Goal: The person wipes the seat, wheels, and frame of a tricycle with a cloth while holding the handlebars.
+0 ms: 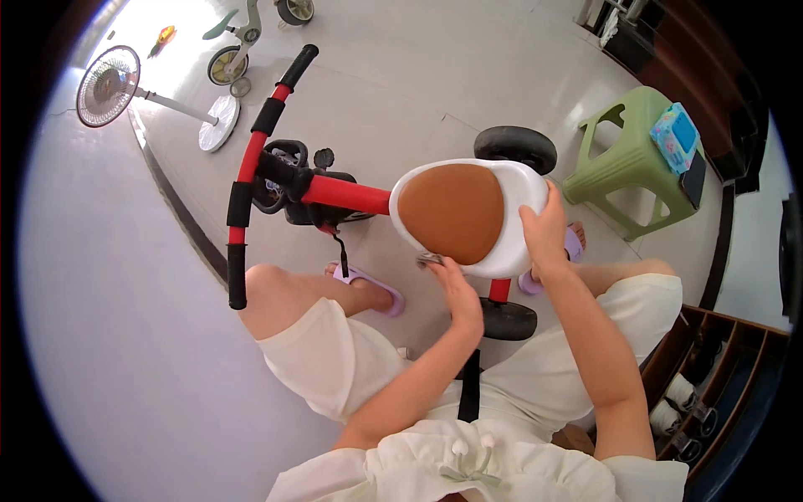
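Left hand (458,289) fingertips hidden at the near rim of the tricycle seat (468,213); a small grey thing (430,260) under them, too small to identify. Right hand (545,237) fingers wrap out of sight behind the seat's edge. Seat covers most of the rear frame. Second small bike (251,33) cut off by top edge. Shoe rack (711,376) contents dim, unclear.

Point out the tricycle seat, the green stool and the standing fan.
tricycle seat (452,213): head view, on the brown pad inside the white shell.
green stool (629,146): head view, on its flat top.
standing fan (107,85): head view, on the round wire guard.
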The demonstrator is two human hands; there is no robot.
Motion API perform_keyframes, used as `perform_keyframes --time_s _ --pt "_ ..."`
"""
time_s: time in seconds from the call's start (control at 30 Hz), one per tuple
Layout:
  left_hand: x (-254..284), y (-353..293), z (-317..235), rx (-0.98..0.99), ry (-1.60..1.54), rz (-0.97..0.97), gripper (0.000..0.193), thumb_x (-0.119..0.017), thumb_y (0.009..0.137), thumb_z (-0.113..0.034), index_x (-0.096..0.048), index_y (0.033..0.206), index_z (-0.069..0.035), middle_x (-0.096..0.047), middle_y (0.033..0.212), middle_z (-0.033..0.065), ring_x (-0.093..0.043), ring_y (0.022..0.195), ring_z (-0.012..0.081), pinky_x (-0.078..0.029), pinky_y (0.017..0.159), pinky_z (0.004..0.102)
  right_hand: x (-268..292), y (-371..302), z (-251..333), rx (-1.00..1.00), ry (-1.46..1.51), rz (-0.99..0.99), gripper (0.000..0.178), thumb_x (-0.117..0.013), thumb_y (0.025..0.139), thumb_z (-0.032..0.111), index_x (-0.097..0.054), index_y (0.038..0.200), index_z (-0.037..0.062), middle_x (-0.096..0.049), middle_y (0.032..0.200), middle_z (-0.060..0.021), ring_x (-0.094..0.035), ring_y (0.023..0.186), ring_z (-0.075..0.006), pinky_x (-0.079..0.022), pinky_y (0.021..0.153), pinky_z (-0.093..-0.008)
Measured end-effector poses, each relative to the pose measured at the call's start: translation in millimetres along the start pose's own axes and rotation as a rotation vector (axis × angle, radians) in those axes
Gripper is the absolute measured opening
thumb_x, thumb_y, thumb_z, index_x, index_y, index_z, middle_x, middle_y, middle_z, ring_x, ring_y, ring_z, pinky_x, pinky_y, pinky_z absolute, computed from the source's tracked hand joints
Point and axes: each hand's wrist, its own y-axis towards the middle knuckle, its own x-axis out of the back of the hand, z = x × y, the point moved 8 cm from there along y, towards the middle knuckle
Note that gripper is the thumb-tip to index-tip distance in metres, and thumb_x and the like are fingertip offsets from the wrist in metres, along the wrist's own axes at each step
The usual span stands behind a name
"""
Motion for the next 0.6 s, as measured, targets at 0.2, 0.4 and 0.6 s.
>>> perform_keyframes --time_s 0.2,0.4,0.6 --pt "-38.6 -57.3 14.7 0.24 0.014 0.092 0.068 -0.031 0.104 -0.042 -0.006 0.154 -0.005 -0.013 0.159 0.0072 -0.015 0.145 0.0171 -0.009 0.117 0.0299 5.1 -2.9 4.2 0.009 -0.007 -0.044 0.057 -0.058 0.077 0.006 -0.045 0.132 -0.0006 -0.061 0.117 -0.0218 -0.06 0.108 -0.0357 -0.045 0.095 -0.04" --pt "-34.9 -38.3 16.5 0.208 -0.162 0.198 0.07 -0.036 0.103 -0.037 -0.002 0.153 -0.002 -0.009 0.161 0.0113 -0.009 0.148 0.0195 -0.01 0.117 0.0305 3.4 -4.9 -2.1 0.006 0.042 -0.037 0.055 -0.059 0.076 0.006 -0.048 0.13 -0.0005 -0.061 0.117 -0.0219 -0.06 0.109 -0.0348 -0.045 0.095 -0.0403" --pt "-29.8 -33.4 18.2 -0.035 0.355 0.126 0.076 -0.037 0.103 -0.035 -0.001 0.146 0.016 -0.002 0.155 0.0322 -0.001 0.147 0.0384 -0.004 0.119 0.0393 3.7 -2.8 -6.2 0.008 0.045 -0.041 0.057 -0.06 0.075 0.007 -0.047 0.13 -0.0011 -0.061 0.118 -0.0226 -0.06 0.109 -0.035 -0.045 0.096 -0.041"
